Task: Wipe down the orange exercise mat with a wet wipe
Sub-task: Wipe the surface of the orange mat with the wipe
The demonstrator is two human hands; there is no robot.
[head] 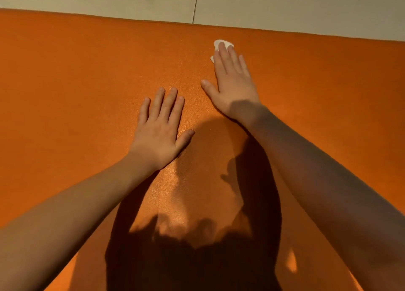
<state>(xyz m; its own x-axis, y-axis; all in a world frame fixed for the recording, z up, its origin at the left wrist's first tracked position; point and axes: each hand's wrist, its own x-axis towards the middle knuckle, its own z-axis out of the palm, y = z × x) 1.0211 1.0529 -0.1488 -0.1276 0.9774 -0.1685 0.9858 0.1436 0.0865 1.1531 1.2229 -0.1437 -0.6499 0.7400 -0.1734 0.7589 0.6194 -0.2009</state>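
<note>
Orange mat (76, 82) surface flat and bare to left and right of both arms, open sweep room both ways. Only things on it: left hand (158, 130) flat, palm down, mid-mat; right hand (233, 82) flat further out, pressing white wipe (220, 43) under its fingers (223, 54). Narrow bare strip of mat between wipe and far edge, then pale floor (285, 5), also bare.

Warm dim light, hard shadow on mat (65, 82), wide-angle bowing

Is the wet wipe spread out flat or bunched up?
Cannot tell: the right hand covers most of the wet wipe; only small white edges show.
</note>
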